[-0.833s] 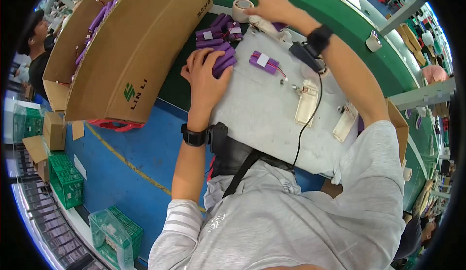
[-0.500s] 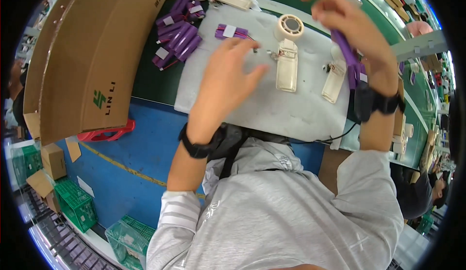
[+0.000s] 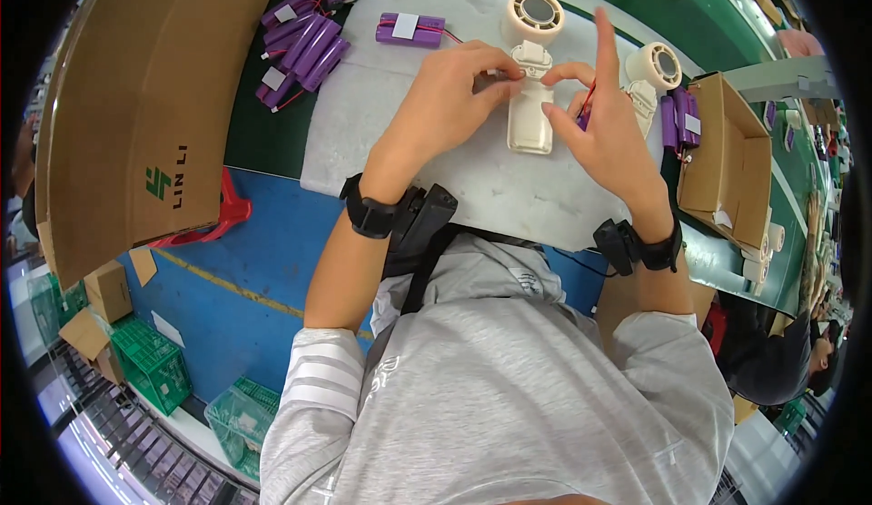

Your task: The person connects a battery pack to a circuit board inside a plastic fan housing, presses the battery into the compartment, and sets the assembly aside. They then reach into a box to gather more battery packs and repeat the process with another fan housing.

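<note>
In front of me a cream handheld fan (image 3: 530, 129) lies with its handle open and its round head pointing away. My left hand (image 3: 434, 101) reaches it from the left, thumb and forefinger closed in a pinch at the neck; the small part between the fingertips is too small to make out. On the other side my right hand (image 3: 618, 137) has its index finger raised and its thumb beside the handle. A purple battery pack (image 3: 583, 120) with a red wire is partly hidden in that hand. Another purple battery pack (image 3: 409, 30) rests on the white mat (image 3: 363, 114).
Several purple battery packs (image 3: 309, 46) are heaped at the left, beside a large cardboard box (image 3: 136, 105). A second cream fan (image 3: 654, 64) lies at the right. Beyond it are more purple packs (image 3: 681, 122) and a small open cardboard box (image 3: 727, 155).
My right hand has come down and left to the fan with the battery pack. My left hand has moved right to the fan's neck and pinched. The view has shifted.
</note>
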Motion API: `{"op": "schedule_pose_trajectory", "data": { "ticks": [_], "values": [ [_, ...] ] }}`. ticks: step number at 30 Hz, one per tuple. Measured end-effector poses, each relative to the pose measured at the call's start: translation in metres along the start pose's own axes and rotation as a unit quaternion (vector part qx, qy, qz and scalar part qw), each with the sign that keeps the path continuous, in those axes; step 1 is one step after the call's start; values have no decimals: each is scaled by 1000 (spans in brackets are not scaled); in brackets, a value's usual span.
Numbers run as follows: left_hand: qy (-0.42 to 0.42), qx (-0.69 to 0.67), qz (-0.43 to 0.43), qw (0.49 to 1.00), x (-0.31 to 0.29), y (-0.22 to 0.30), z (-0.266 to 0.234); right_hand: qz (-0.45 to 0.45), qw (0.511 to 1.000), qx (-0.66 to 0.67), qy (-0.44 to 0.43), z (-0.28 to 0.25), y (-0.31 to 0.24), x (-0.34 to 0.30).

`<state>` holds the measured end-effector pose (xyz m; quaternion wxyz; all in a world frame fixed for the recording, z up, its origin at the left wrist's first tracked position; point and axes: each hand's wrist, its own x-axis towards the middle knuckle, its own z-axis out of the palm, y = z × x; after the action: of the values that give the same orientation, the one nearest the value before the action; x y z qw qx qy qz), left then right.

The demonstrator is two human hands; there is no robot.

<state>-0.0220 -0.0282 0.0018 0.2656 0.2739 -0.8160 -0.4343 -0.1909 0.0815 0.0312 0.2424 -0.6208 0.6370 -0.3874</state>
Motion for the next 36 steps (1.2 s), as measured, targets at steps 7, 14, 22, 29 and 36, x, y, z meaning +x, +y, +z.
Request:
{"op": "schedule_pose_trajectory", "data": {
  "ticks": [7,14,22,29,36],
  "values": [
    [-44,-40,34,998,-15,-4,5,-32,998,-17,-45,8,9,-1],
    [-96,-110,-78,986,-14,4,-2,-20,999,40,-19,14,17,-2],
    [-61,-92,14,994,-19,-4,5,-27,997,-35,-62,12,8,-4],
    [12,-52,13,999,-33,1,11,7,999,14,-37,20,6,-4],
    [41,-133,-9,990,-43,7,15,9,999,9,-32,32,-4,-10]
  ]
}}
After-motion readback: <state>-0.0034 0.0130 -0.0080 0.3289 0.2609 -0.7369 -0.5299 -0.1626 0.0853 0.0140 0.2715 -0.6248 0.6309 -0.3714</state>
